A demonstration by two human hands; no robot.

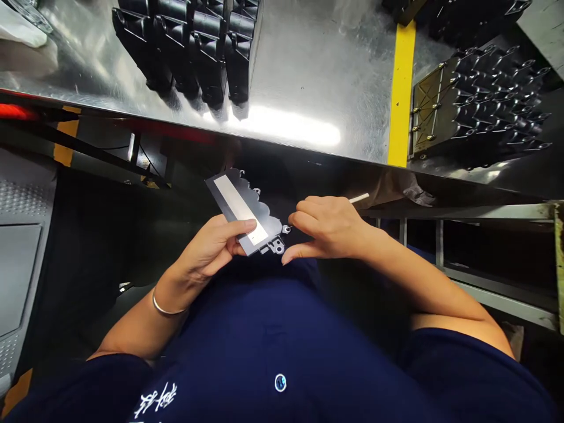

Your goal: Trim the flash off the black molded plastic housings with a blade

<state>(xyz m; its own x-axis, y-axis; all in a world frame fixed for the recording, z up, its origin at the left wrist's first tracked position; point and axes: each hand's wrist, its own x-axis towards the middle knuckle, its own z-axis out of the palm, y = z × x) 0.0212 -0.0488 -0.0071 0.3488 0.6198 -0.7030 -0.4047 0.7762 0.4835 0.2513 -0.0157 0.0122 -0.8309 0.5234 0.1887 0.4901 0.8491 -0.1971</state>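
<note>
Held in my left hand (220, 242) is a black molded plastic part (269, 218) with a scalloped edge, small ring lugs and a pale flat strip along its face. My thumb presses on the strip, and the fingers go behind the part. Close to the lugs at its lower right end is my right hand (328, 226), fingers curled and thumb stretched out. A thin white stick (359, 198) pokes out from the back of this hand; its other end is hidden by the hand. I cannot tell whether the right fingertips touch the part.
On the metal table (304, 76) ahead stands a row of black molded parts (198, 50). A yellow tape strip (400, 94) runs beside another stack of black parts (480, 106) at the right. A clear plastic bag (26, 26) lies far left. A metal frame (497, 302) is below right.
</note>
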